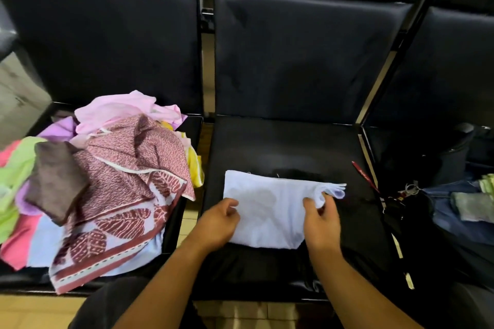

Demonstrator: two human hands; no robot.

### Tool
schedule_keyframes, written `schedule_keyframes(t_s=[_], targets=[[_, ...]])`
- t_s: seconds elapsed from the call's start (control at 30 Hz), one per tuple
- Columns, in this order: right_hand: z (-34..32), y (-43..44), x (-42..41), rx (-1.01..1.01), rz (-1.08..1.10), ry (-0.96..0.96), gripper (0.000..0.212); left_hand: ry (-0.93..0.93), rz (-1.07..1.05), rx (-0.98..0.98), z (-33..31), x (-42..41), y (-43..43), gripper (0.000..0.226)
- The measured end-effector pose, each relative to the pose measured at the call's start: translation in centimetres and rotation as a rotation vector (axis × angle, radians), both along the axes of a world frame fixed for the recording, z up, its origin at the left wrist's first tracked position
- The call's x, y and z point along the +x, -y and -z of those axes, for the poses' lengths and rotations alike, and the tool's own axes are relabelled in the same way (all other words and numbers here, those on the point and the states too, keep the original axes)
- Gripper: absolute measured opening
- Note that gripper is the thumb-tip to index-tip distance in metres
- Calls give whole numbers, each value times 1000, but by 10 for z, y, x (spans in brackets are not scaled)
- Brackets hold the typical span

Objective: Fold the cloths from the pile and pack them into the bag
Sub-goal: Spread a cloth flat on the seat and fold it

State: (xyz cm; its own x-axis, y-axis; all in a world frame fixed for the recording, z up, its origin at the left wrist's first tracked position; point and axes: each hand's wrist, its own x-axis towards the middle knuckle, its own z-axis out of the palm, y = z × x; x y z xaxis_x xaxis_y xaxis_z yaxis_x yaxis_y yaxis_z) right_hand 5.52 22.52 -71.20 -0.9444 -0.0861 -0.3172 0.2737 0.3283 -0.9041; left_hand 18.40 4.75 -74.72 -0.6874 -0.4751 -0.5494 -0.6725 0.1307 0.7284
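On the black seat (280,147), the blue cloth (267,211) looks limp and light, best held by its edges. The right hand (320,219) pinches its right edge; the left hand (216,222) has an unclear grip.

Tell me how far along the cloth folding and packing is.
Done: a couple of folded cloths already lie in the bag on the right. In hand: a blue cloth lies partly folded on the middle seat, left hand holding its left edge, right hand pinching its right end. Left: the pile on the left seat looks big, so most of the job remains.
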Motion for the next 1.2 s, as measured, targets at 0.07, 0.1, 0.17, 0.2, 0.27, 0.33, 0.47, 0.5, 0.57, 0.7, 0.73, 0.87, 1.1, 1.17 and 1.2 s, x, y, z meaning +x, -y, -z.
schedule_keyframes(t_s=[0.07, 0.1, 0.17, 0.2, 0.27, 0.33, 0.47, 0.5, 0.57, 0.7, 0.73, 0.87, 1.1, 1.17, 1.2], targets=[[3, 20, 20, 32, -193, -43, 47, -50, -165, 186, 6, 8, 8, 38], [9, 28, 29, 71, -340, -58, 55, -98, -269, 299, 6, 10, 8, 33], [21, 40, 46, 200, -679, -94, 62, -160, -408, 400, 9, 14, 7, 23], [29, 46, 54, 274, -829, -132, 63, -184, -443, 424, 13, 16, 8, 21], [46, 44, 57, 415, -1043, -207, 63, -223, -430, 374, 18, 15, 8, 22], [58, 47, 62, 524, -1165, -224, 62, -200, -394, 308, 27, 21, 15, 33], [60, 38, 57, 495, -1167, -273, 51, -161, -280, 96, 23, 20, 9, 35], [56, 39, 56, 535, -1192, -278, 53, -156, -244, 36, 24, 20, 9, 40], [48, 37, 55, 642, -1249, -267, 62, -158, -190, -65, 25, 18, 9, 50], [41, 24, 56, 568, -1107, -300, 54, -239, -167, -144, 24, 14, 10, 58], [45, 21, 53, 528, -958, -294, 53, -247, -171, -163, 24, 14, 10, 59], [63, 31, 22, 454, -333, 70, 53, -221, -162, -255, 31, 16, 13, 59], [54, 43, -18, 130, -346, 627, 49, -237, -157, -343, 35, 18, 9, 55], [42, 45, -15, 94, -397, 555, 43, -234, -152, -344, 35, 20, 8, 55], [32, 46, -13, 75, -393, 514, 38, -227, -160, -331, 35, 20, 7, 55]])
